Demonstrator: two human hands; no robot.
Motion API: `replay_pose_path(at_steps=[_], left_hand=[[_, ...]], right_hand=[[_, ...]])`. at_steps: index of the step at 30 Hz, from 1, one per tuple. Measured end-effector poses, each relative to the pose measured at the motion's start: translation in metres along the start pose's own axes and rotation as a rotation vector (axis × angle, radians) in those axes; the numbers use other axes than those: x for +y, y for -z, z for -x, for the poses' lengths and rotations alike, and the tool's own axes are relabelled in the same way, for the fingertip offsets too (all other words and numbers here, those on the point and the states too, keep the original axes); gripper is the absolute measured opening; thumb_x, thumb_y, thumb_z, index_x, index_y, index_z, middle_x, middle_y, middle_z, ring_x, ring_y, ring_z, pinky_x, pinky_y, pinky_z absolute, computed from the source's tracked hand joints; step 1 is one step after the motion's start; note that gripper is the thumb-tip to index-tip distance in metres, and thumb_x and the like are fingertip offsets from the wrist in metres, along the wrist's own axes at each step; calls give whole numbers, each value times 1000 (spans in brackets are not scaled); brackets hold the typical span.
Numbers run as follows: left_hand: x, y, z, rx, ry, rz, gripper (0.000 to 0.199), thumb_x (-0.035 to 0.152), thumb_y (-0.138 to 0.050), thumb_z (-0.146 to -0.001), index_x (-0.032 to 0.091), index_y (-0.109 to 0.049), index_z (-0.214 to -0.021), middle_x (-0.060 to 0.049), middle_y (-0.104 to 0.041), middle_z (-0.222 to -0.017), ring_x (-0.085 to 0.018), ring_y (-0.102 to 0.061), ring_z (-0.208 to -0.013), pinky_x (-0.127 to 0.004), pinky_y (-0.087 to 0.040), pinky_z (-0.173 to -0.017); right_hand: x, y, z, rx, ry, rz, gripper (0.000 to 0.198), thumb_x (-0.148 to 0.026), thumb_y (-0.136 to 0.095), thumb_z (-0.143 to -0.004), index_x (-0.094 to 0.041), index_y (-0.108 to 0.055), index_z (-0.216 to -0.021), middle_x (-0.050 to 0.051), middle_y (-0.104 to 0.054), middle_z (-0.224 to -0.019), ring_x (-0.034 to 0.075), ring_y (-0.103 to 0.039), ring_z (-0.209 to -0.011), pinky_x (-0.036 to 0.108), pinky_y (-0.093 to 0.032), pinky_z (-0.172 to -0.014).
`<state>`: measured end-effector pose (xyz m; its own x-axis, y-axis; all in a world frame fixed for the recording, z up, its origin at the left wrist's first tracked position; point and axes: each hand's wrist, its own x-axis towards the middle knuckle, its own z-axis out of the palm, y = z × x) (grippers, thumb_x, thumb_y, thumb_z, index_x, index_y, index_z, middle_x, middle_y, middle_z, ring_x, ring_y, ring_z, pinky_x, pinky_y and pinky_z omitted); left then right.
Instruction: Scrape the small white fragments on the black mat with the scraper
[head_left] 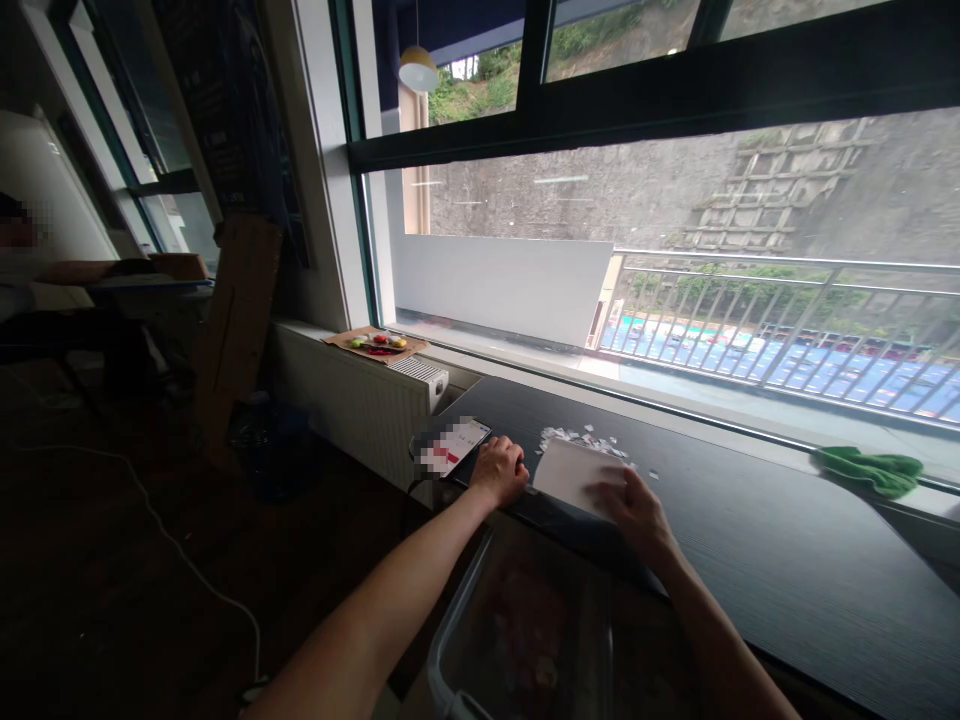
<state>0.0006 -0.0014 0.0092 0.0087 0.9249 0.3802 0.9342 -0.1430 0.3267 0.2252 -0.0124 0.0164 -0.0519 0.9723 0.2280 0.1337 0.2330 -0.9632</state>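
Observation:
My right hand (637, 510) grips the right end of a flat white card (571, 472) just over the dark table's (757, 540) near edge; the fingers are slightly blurred. Behind the card, a loose scatter of small white paper scraps (585, 438) lies on the tabletop. Curled closed, my left hand (501, 472) is at the table edge, left of the card and apart from it. Its fingertips are turned away, so anything inside is hidden. A phone (461, 447) with a lit screen lies just left of that hand.
Below the table edge stands a clear plastic bin (450, 640) with contents hard to make out. A green cloth (870, 470) lies by the window. Cardboard with colourful items (379, 343) rests on the radiator (352, 385). A white cable (180, 550) crosses the floor. Another person sits far left.

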Motion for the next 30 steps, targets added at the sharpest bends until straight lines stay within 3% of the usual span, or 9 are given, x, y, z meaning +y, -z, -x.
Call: replay_pose_path(at_steps=[3,7,11,16,25,27,30], left_hand=[[0,0,0,-3,-4,5,14,22,-55,-78,20,-63,-89,-7,-61,-98,-23,-54,-99,-36,-44,-89],[1,1,1,3,-4,14,13,22,-55,-79,20,-63,-89,-7,-61,-99,-23,-54,-99,-37,-43,-90],[1,2,1,1,-5,11,13,22,-56,-78,20,-63,-89,-7,-61,-98,-23,-54,-98,-37,-44,-89],[1,2,1,3,-8,11,13,21,-55,-79,21,-63,-89,-7,-61,-99,-23,-53,-100,-37,-43,-90],[1,2,1,8,-12,13,13,22,-56,-79,20,-63,-89,-7,-61,-98,-23,-54,-99,-37,-44,-88],[0,1,1,8,-10,14,13,21,-56,-79,21,-63,-89,-7,-60,-98,-23,-54,-99,-37,-44,-88],[0,1,1,7,-10,15,13,21,-56,-78,21,-63,-89,-7,-60,-98,-23,-54,-99,-37,-44,-88]], right_hand=[[1,8,7,-29,-18,47,49,-57,-72,-64,-19,-63,-93,7,-75,-76,23,-69,-68,35,-55,-62],[3,19,18,68,-50,108,45,-51,-66,-68,-19,-65,-98,5,-74,-80,23,-68,-70,34,-54,-61],[5,15,18,160,-62,132,39,-47,-63,-68,-19,-65,-96,4,-73,-80,24,-66,-74,35,-53,-65],[3,12,19,109,-71,164,35,-47,-63,-66,-20,-65,-88,3,-72,-76,24,-65,-70,34,-51,-63],[4,11,26,7,-96,38,47,-52,-68,-65,-18,-66,-98,4,-73,-80,24,-65,-69,33,-51,-59],[9,15,23,73,-73,30,48,-53,-67,-65,-19,-67,-98,4,-73,-82,24,-65,-71,34,-52,-61],[17,25,19,341,-52,50,46,-53,-65,-68,-20,-64,-101,4,-71,-84,23,-65,-74,33,-53,-63]])
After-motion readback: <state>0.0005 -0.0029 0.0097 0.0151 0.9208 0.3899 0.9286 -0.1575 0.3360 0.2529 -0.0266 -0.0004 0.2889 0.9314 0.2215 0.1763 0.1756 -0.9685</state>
